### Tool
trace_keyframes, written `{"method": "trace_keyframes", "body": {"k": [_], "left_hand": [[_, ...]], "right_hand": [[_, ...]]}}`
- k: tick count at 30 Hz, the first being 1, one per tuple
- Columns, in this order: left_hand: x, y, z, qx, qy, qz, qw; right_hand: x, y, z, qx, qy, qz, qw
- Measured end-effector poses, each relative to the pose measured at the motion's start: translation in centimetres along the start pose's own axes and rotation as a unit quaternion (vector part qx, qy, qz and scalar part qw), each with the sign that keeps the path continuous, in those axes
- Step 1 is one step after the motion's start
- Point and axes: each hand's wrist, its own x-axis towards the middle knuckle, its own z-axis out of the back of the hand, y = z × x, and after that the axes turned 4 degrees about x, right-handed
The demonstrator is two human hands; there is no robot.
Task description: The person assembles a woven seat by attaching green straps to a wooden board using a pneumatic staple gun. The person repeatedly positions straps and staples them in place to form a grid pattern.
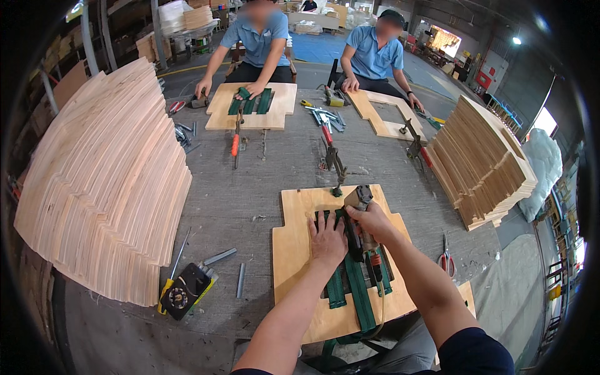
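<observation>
A notched plywood panel lies on the grey table in front of me, with several green webbing straps running across its cut-out opening. My left hand presses flat on the strap ends at the top edge of the opening, fingers spread. Right beside it, my right hand grips a pneumatic staple gun, whose nose points down at the straps. The gun's hose with an orange fitting trails back toward me over the straps.
A tall stack of plywood panels fills the left, another stack the right. Two people in blue shirts work on panels across the table. A toggle clamp, red scissors, staple strips and a black-yellow tool lie about.
</observation>
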Motion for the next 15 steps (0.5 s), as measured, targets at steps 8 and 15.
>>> {"method": "trace_keyframes", "body": {"k": [8,15], "left_hand": [[0.5,0.8,0.6,-0.028,0.013,-0.006,0.999],[-0.1,0.4,-0.3,-0.046,-0.005,0.006,0.999]], "right_hand": [[-0.1,0.9,-1.3,0.027,0.027,0.037,0.999],[-0.7,1.1,-1.0,-0.025,0.033,0.007,0.999]]}}
